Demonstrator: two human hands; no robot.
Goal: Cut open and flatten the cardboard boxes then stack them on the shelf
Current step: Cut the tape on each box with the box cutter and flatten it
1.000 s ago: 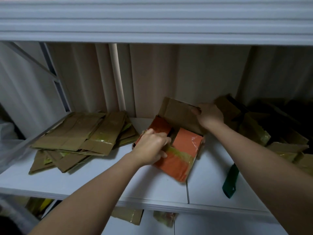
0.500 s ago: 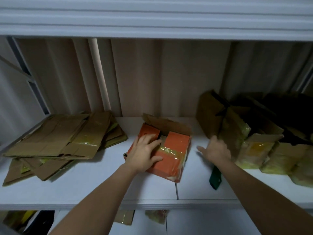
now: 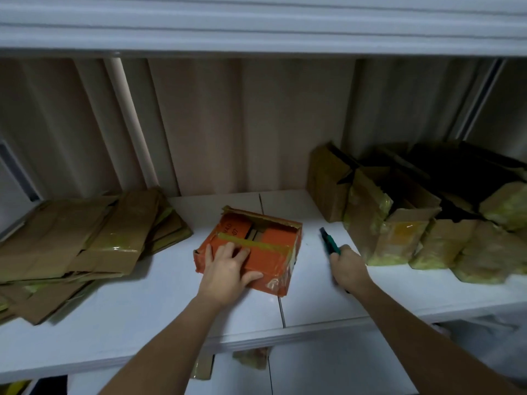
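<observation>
Orange box [image 3: 258, 246] was pinned flat by the left hand [image 3: 228, 269]; the green cutter [image 3: 330, 245], gripped by the right hand [image 3: 349, 269], was held just beside its right edge.

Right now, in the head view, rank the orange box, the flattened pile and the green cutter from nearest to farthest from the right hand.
1. Green cutter: gripped in the right hand.
2. Orange box: to its left, mid-shelf.
3. Flattened pile: far left of the shelf.
</observation>
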